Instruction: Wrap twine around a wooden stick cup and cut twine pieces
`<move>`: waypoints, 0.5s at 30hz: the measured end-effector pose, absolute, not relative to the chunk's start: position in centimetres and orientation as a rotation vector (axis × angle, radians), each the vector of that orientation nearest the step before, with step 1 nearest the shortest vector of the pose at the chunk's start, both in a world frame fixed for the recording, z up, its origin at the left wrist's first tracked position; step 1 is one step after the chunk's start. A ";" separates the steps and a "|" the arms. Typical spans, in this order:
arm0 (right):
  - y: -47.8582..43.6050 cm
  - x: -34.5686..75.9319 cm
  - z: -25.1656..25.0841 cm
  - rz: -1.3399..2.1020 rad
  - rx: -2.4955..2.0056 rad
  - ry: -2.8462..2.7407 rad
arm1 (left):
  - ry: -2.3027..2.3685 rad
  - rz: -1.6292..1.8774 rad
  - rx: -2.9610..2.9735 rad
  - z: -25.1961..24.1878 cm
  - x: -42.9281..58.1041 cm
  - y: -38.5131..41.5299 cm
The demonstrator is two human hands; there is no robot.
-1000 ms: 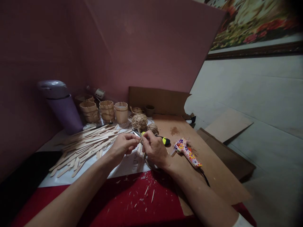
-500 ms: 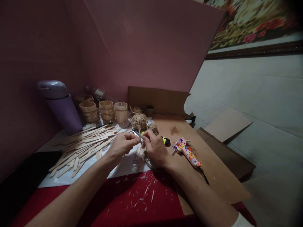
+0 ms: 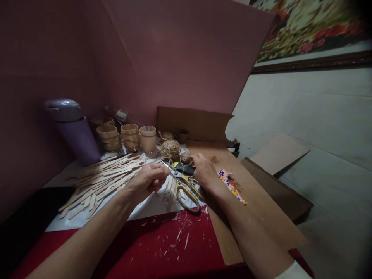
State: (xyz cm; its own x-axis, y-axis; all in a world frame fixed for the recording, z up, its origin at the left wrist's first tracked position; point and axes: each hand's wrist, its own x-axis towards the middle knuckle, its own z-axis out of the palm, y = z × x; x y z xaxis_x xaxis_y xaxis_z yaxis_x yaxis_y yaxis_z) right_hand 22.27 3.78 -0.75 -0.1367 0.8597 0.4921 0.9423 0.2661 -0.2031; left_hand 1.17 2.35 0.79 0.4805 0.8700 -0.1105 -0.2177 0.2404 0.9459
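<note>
My left hand (image 3: 151, 179) is closed in a pinch above the white paper, left of the scissors' blades. What it pinches, if anything, is too small to make out. Large scissors (image 3: 188, 197) with gold-coloured handles lie on the paper, blades pointing away to the left. Behind them is a black and yellow utility knife (image 3: 185, 169). Fingers curled, my right hand (image 3: 205, 169) closes round the knife's right end, which it hides. Just beyond are a small twine ball (image 3: 186, 157) and a larger twine ball (image 3: 170, 149).
Many wooden sticks (image 3: 107, 180) are heaped at left. Behind stand wooden cups (image 3: 148, 138), a small brown pot (image 3: 182, 135) and a purple flask (image 3: 77, 135). A flower-patterned glue gun (image 3: 234, 190) lies on a brown board (image 3: 261, 217). Shavings litter the red cloth (image 3: 162, 248).
My right hand has let go of the scissors, which now lie on the paper, and has moved right and away to the utility knife. My left hand stays nearly in place.
</note>
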 end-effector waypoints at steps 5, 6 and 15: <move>2.6 20.8 0.5 -0.193 -1.379 -1.923 | 0.871 0.887 1.163 0.4 1.4 2.6; 2.3 20.4 0.8 -0.148 -1.244 -1.964 | 0.885 0.886 1.196 0.3 1.4 2.6; 1.9 19.3 0.6 -0.037 -0.961 -2.229 | 0.978 0.837 1.339 0.3 1.7 2.4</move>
